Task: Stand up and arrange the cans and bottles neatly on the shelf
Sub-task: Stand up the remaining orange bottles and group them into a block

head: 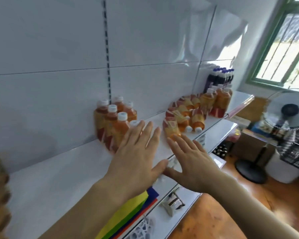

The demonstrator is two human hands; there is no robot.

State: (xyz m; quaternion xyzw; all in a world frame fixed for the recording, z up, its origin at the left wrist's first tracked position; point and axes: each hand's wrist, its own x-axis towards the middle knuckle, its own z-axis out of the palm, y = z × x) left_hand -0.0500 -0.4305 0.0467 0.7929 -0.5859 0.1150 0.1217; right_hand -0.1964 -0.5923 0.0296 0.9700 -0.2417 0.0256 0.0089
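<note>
Shelf (62, 169), orange-drink bottles — partly done: an upright cluster (113, 121) stands by the back wall, and another upright group (217, 100) with dark bottles (219, 78) behind it stands toward the shelf's far right end. Still to stand up — a heap of fallen bottles (185, 116) lying between the two groups, caps toward the front edge. Left hand (138, 152) and right hand (192, 157) both hover flat with fingers spread, holding nothing, the right's fingertips just beside the nearest fallen bottle (172, 128).
</note>
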